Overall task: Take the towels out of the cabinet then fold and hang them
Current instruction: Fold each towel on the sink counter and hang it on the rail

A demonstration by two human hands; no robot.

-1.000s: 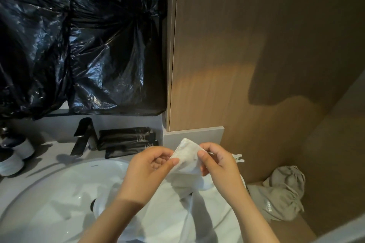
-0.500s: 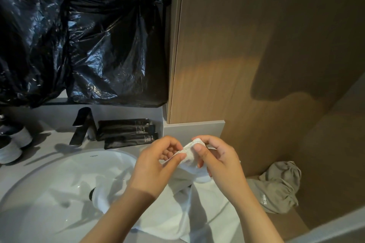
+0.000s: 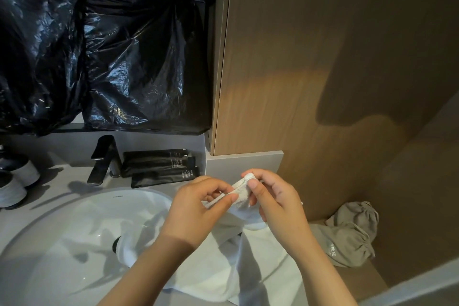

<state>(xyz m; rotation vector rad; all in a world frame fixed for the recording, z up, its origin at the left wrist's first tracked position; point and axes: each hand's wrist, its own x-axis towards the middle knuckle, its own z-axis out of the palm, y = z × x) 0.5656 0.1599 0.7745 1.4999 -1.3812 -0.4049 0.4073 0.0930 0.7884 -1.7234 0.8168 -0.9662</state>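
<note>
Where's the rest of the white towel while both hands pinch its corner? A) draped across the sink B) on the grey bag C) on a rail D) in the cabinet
A: below the left hand and right hand, the white towel trails over the sink rim into the basin.

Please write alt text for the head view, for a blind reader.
The left hand and right hand pinch one corner of a white towel over a white sink, where the rest drapes. Behind are a black faucet and black tubes; a grey cloth bag lies at right.
</note>
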